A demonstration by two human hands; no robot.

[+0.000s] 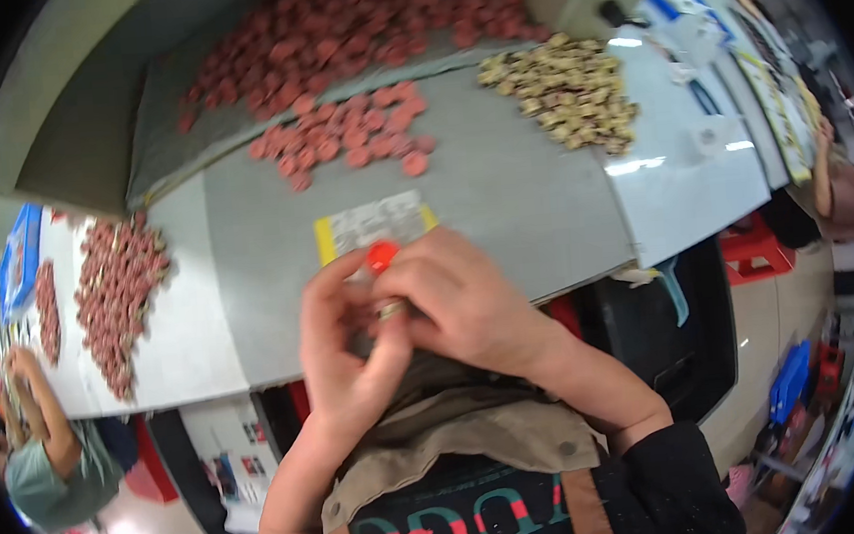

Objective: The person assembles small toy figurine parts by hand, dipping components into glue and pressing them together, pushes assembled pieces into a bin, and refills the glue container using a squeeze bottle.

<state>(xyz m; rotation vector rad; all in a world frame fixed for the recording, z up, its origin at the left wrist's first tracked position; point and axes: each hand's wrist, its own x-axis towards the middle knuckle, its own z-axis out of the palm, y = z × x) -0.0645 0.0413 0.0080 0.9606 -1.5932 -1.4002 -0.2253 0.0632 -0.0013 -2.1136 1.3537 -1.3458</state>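
My two hands meet in front of me at the near edge of the table. A small bright red round cap [381,256] sits at the fingertips between them. Curled round from the left, my left hand [344,339] has its thumb against a small pale, dark-banded piece [390,311]. My right hand [454,290] is closed, its fingers pinched at the red cap and close to that piece. Fingers partly hide how the two parts touch. Just beyond the hands lies a yellow-edged card [375,221] with a whitish middle.
Red round caps [351,132] lie loose on the grey table [502,201], below a larger red heap [358,31] on a raised ledge. Yellowish dark-marked pieces [574,95] are piled at right. Red-and-pale pieces [118,296] form a pile at left, near a co-worker [57,467].
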